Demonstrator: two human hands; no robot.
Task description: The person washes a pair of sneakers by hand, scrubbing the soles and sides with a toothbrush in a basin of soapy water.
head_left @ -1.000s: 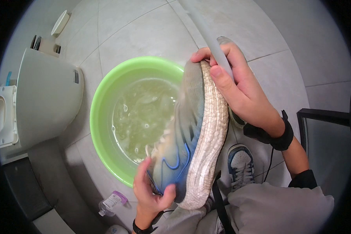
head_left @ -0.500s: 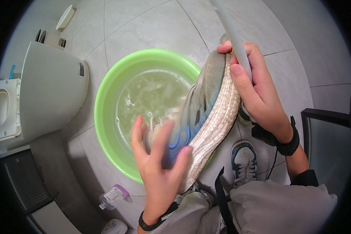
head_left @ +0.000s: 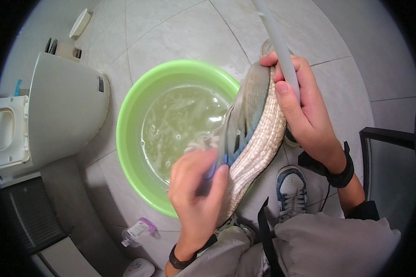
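Note:
A wet grey-blue sneaker [head_left: 245, 115] with a pale, textured sole is tilted on its side over the right rim of a green basin [head_left: 125, 152]. Cloudy, sudsy water fills the basin's bottom. My right hand [head_left: 305, 101] is closed round one end of the sneaker. It also grips a long pale-grey rod [head_left: 276, 34], which runs up out of view, so its far end is hidden. At the sneaker's other end, my left hand [head_left: 194, 189] is bent, its thumb by the sole edge and its slightly blurred fingers on the upper near the laces.
A white toilet [head_left: 69, 101] stands at the left. A clear bottle with a purple cap [head_left: 138, 231] lies on the tiles below the basin. My own shoe [head_left: 291, 191] is planted right of the basin. A black-framed panel [head_left: 388, 136] stands at the right.
My left fingers, spread over the sneaker before, have curled in against its upper and laces. My right hand keeps its hold. The whole view has shifted slightly.

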